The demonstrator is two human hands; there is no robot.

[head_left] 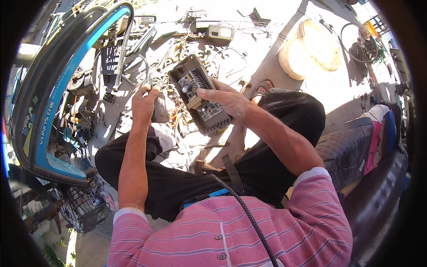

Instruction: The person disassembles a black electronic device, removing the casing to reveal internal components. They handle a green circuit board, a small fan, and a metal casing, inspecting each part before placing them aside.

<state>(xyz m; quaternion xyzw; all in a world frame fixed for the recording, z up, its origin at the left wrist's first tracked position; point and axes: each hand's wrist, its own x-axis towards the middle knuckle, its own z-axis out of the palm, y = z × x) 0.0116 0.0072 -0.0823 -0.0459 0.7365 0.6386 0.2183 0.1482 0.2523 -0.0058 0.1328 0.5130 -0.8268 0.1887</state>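
Note:
My right hand grips an open dark grey electronics casing by its right side, tilted over my lap. The thumb lies across the bare circuit board inside, among its coils, capacitors and a yellowish block component. Just left of the casing, my left hand is closed in a pinch. A small pale tip shows at its fingertips, too small to name. Below those fingers is a dark flat piece; whether the hand touches it is unclear.
Loose tools and metal parts litter the sunlit ground ahead, with a small metal box beyond. A blue-and-black curved vehicle panel rises at left, above a wire basket. A pale round tub stands far right, a quilted dark seat nearer.

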